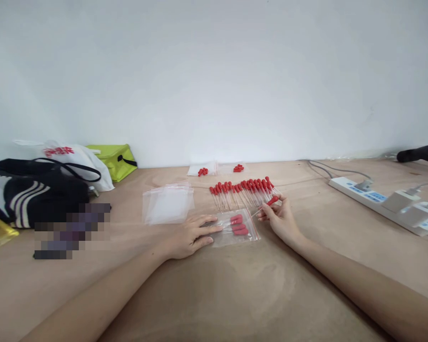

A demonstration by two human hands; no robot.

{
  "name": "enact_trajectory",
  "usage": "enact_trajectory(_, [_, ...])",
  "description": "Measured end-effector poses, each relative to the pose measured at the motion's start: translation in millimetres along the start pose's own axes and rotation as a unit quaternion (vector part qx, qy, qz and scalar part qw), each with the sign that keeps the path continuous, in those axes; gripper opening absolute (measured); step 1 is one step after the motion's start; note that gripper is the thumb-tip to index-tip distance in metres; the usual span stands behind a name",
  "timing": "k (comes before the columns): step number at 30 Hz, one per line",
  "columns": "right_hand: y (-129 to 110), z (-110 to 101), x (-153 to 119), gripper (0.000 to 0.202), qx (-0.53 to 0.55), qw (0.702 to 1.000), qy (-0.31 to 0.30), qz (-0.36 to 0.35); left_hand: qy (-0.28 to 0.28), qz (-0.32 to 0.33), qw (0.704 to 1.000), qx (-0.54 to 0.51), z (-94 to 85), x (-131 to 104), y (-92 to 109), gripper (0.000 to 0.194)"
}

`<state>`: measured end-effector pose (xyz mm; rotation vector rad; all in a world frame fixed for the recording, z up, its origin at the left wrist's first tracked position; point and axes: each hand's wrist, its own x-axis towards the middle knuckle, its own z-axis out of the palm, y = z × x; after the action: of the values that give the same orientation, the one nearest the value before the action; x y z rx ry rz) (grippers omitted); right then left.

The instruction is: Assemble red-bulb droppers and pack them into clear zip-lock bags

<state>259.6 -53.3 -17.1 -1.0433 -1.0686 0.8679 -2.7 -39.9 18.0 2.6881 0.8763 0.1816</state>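
Observation:
A clear zip bag lies flat on the table with several red-bulbed droppers inside, their bulbs toward its right side. My left hand rests on the bag's left part, fingers spread. Just right of the bag, my right hand pinches a single dropper, its red bulb up and right, its thin tube slanting down toward the bag's edge. Behind both hands lies a row of red-bulbed droppers. A stack of clear bags sits left of that row.
Two bags with small red bulbs lie near the wall. A white power strip with plugs and cables is at right. At left are a black bag, a white bag, a green bag and a pixelated item.

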Motion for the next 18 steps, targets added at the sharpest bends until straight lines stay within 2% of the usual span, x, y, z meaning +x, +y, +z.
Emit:
enact_trajectory(6, [-1.5, -3.3, -5.8, 0.049, -0.003, 0.999, -0.035, 0.037, 0.000, 0.001, 1.000, 0.000, 0.4, -0.8, -1.9, 0.036])
enact_trajectory(10, [-3.9, -2.4, -5.5, 0.049, 0.021, 0.998, -0.006, 0.055, 0.006, 0.008, 1.000, -0.005, 0.3, -1.2, -2.4, 0.036])
enact_trajectory(14, [-5.6, 0.0, -4.1, 0.045, 0.048, 0.994, 0.008, 0.102, 0.005, 0.007, 1.000, -0.002, 0.4, -1.5, -2.5, 0.036])
enact_trajectory(18, [-5.1, 1.3, -5.3, 0.042, -0.005, 0.994, -0.019, 0.103, -0.003, 0.000, 1.000, 0.005, 0.4, -1.3, -1.9, 0.036])
